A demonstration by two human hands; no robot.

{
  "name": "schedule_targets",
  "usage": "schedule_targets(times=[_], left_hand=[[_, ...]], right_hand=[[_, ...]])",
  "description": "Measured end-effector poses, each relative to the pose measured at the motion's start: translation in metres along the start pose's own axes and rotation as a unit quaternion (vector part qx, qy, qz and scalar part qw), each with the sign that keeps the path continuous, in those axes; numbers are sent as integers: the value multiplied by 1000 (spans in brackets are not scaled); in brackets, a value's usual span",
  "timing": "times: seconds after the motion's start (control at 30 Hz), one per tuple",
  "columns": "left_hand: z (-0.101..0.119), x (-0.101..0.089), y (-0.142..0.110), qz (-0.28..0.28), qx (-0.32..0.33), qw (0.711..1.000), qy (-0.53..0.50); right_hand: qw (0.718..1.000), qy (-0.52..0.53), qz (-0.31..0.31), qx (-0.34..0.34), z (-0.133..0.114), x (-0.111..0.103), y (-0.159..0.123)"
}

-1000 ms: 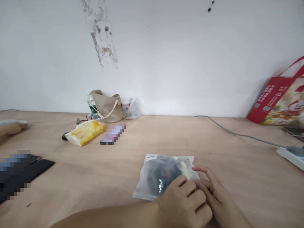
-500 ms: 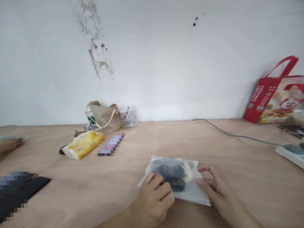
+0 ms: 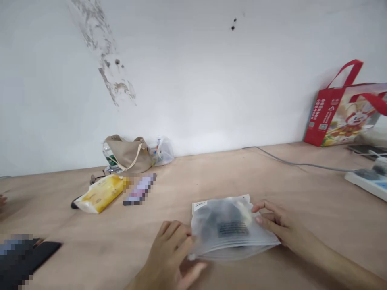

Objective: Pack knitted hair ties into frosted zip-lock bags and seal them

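A frosted plastic zip bag point(image 3: 208, 237) lies on the table, a dark item and something pale yellow showing through it. Dark print marks its middle, and a small white label sits at its upper left corner. My left hand point(image 3: 172, 249) is beside the bag's lower left corner, thumb apart from the fingers, its fingertips at the edge near the zip slider point(image 3: 191, 256). At the right edge my right hand point(image 3: 276, 223) has its fingers curled and thumb against the bag, gripping that side. Some of its fingers are hidden.
Along the wall stand a beige handbag point(image 3: 130, 153), a clear plastic bag point(image 3: 163, 152) and a red shopping bag point(image 3: 328, 114). A yellow tissue pack point(image 3: 102, 193) and a phone point(image 3: 140, 189) lie left. A power strip point(image 3: 367, 185) is right. Another person's hand point(image 3: 2, 202) shows far left.
My left hand has moved left off the bag's front to its left edge, and its fingers have opened. The bag lies flatter, its zip edge facing me. The view has shifted and tilted slightly.
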State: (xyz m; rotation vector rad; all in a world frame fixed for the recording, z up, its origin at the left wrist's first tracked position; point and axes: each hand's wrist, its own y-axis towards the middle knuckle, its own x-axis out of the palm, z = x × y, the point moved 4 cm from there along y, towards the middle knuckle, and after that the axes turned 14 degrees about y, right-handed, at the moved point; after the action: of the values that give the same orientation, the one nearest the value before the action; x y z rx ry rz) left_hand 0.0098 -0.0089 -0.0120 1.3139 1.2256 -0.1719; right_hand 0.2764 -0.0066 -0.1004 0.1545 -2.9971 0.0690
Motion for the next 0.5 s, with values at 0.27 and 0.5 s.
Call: schedule_targets(times=[0.27,0.5], left_hand=[[22,29,40,-4,29,998,59],[23,21,55,24,-61,998,-8]], right_hand=[[901,-307,123,-281,-39,1,-31],[624,-550,-39,-553,-40,72,-58]])
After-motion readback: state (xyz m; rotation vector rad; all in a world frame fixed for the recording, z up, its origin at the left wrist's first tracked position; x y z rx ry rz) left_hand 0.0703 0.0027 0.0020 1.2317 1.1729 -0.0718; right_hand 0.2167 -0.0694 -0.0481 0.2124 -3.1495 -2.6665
